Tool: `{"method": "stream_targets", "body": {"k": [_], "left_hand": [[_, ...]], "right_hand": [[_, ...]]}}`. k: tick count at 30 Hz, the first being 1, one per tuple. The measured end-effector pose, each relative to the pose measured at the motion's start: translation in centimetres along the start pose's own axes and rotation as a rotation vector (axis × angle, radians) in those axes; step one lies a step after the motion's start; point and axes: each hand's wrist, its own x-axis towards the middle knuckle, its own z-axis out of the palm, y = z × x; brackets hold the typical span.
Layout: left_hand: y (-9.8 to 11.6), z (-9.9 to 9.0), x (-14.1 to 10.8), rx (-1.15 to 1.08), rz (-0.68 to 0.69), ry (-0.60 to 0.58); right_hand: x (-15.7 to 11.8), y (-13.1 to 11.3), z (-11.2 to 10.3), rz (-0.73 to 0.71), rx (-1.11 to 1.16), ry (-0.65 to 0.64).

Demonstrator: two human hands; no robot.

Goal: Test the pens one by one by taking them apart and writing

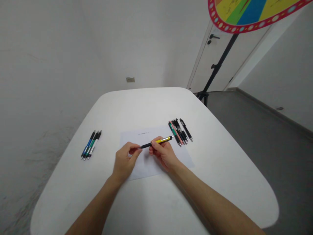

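A yellow and black pen [160,141] is held level between my two hands above a white sheet of paper [146,171]. My right hand [163,152] grips the yellow barrel between thumb and fingers. At the black tip end, my left hand [126,159] pinches with thumb and forefinger. The sheet has a small line of dark scribble near its top edge. Just beyond my right hand lies a row of several pens, among them a green one [174,133], a pink one [177,134] and a black one [186,130] slightly apart.
Three pens [91,145], blue, green and white, lie together on the left of the white table [137,104]. Past the table's right edge, a colourful wheel [244,16] stands on a black tripod [217,67] near a door [220,58].
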Motion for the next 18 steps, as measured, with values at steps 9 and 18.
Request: {"method": "stream_targets", "body": {"k": [9, 18], "left_hand": [[-0.14, 0.03, 0.11, -0.015, -0.05, -0.024], [0.23, 0.19, -0.15, 0.004, 0.053, -0.008]], "right_hand": [[0.05, 0.11, -0.01, 0.005, 0.012, -0.021], [0.04, 0.44, -0.16, 0.018, 0.009, -0.017]]}}
